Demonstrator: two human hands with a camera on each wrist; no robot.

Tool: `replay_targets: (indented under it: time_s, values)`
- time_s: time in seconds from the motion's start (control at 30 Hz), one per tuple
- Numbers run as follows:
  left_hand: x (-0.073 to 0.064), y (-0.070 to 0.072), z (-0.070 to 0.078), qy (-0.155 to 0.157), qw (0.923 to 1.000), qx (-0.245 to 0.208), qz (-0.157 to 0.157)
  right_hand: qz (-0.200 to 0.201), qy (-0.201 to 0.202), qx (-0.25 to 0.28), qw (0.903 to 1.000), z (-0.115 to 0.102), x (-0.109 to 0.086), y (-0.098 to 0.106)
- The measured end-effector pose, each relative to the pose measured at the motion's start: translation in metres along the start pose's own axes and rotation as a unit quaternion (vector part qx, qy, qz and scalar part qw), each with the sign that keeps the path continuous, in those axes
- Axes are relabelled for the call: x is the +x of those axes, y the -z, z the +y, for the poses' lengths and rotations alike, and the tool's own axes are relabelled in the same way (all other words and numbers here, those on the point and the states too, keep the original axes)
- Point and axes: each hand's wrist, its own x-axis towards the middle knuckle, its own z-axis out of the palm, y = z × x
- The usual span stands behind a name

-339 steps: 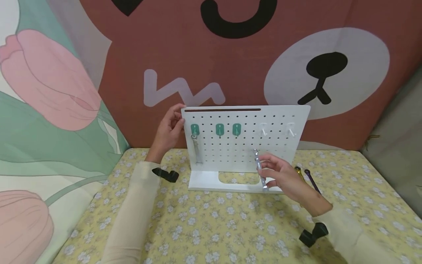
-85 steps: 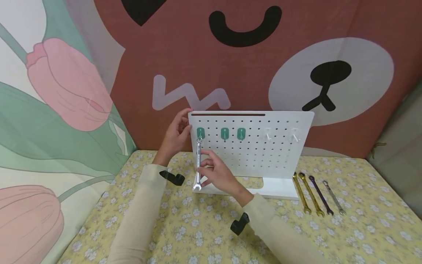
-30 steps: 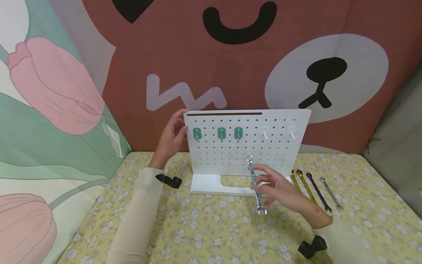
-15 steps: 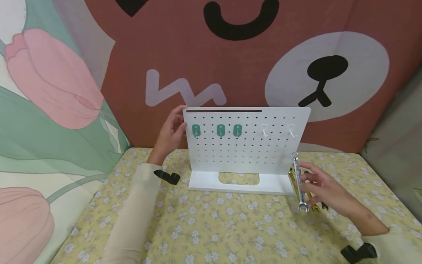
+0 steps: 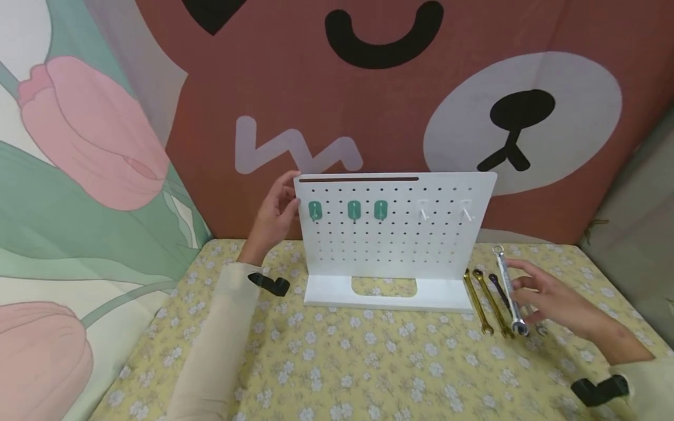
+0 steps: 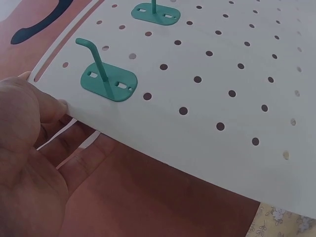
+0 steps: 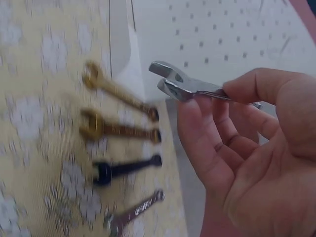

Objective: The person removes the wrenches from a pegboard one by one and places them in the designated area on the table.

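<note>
My left hand (image 5: 272,216) grips the upper left edge of a white pegboard (image 5: 389,245), thumb in front and fingers behind, as the left wrist view shows. A silver combination wrench (image 5: 506,286) is pinched between the thumb and fingers of my right hand (image 5: 558,301), ring end up and open end (image 7: 173,81) down. It is held above the table, right of the board. Under and beside it lie two gold wrenches (image 5: 478,301), a dark purple wrench (image 5: 497,285) and a silver wrench (image 7: 136,212), partly hidden by my right hand in the head view.
Three green hooks (image 5: 354,210) and two clear hooks (image 5: 423,210) sit in a row on the board, with nothing hanging on them. The board's white base (image 5: 329,289) rests on a flowered yellow tablecloth (image 5: 368,362). A printed cloth (image 5: 295,88) hangs behind.
Earlier a wrench hung on the leftmost green hook; that hook is now bare. From there my right hand has carried the silver wrench rightward to the row of wrenches. My left hand stays on the board.
</note>
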Motion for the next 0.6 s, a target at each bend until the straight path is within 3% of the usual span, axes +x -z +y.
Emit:
replay_targets:
  time_s: [0.33,0.6]
  values:
    - [-0.003,-0.004,0.000,-0.002,0.9999,-0.009,-0.006,-0.025,-0.060,-0.029,0.9975,0.032,0.006,0.028]
    - [-0.002,-0.003,0.001,-0.002,1.0000,-0.001,0.003,-0.023,-0.088,-0.031,0.9954,0.040,0.016,0.044]
